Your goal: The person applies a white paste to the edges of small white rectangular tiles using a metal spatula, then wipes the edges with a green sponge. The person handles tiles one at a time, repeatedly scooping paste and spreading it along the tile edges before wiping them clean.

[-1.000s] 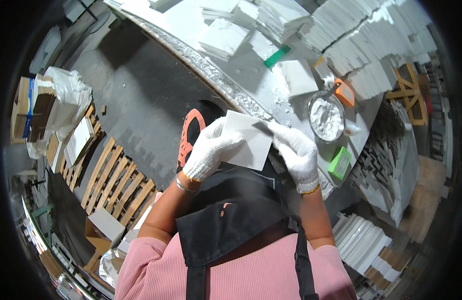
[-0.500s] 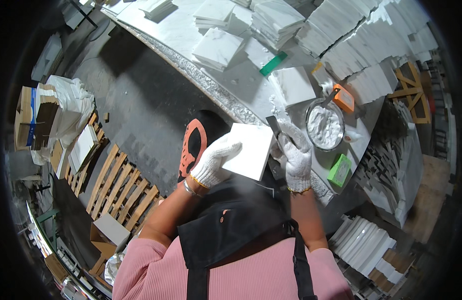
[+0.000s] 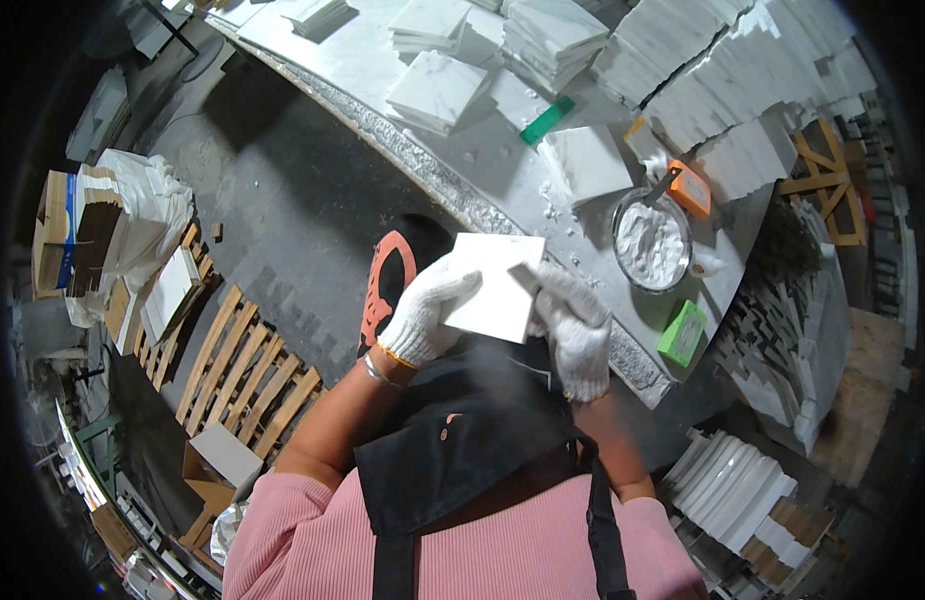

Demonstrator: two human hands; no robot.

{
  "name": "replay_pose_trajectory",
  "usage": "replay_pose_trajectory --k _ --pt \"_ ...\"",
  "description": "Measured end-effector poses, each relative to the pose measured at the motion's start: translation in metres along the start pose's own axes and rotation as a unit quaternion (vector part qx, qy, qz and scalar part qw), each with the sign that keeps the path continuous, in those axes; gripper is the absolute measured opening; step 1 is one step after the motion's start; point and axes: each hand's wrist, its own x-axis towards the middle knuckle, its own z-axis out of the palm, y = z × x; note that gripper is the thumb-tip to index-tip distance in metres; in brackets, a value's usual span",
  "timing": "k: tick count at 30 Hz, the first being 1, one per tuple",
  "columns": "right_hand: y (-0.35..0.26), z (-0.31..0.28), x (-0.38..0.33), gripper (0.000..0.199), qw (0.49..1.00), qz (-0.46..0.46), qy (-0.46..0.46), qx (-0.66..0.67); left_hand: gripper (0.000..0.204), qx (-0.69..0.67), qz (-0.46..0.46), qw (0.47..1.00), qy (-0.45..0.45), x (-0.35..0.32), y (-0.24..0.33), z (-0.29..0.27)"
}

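My left hand, in a white knit glove, grips the left edge of a square white tile held above my lap. My gloved right hand is closed around a small flat grey tool, perhaps a scraper. The tool's end lies over the tile's right side; whether it touches cannot be made out. To the right on the table stands a clear bowl of white paste, with a dark-handled tool leaning in it.
Marble-look tiles lie on the table, with more stacks behind. A green strip, an orange block and a bright green block are there too. White crumbs line the table edge. Wooden pallets lie at left.
My right hand has moved left and slightly down, bringing the grey tool from beside the tile's right edge to over its face. The tile has shifted slightly up.
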Motion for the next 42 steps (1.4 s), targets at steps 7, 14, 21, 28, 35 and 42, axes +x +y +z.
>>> replay_pose_trajectory --k 7,14,21,28,35,42 --pt "-0.007 -0.006 -0.019 0.038 0.994 0.041 -0.074 -0.069 0.042 0.066 0.049 0.994 0.074 -0.008 0.012 -0.003" --pt "-0.036 -0.005 0.021 0.037 0.947 -0.116 0.001 -0.3 0.039 0.074 0.037 0.996 0.029 -0.017 0.024 0.013" --pt "-0.019 -0.011 0.017 0.041 0.892 -0.197 -0.109 -0.392 0.042 0.121 0.079 0.987 0.069 -0.017 0.019 0.009" --pt "-0.032 -0.018 -0.02 0.035 0.929 -0.082 -0.084 -0.352 0.039 0.117 0.078 0.987 0.073 -0.014 0.022 0.009" --pt "-0.037 -0.015 0.008 0.03 0.895 -0.177 -0.009 -0.41 0.038 0.136 0.053 0.989 0.029 -0.011 0.009 0.005" --pt "-0.036 -0.029 -0.032 0.029 0.928 -0.024 -0.097 -0.359 0.034 0.064 0.135 0.986 0.073 -0.011 0.008 -0.009"
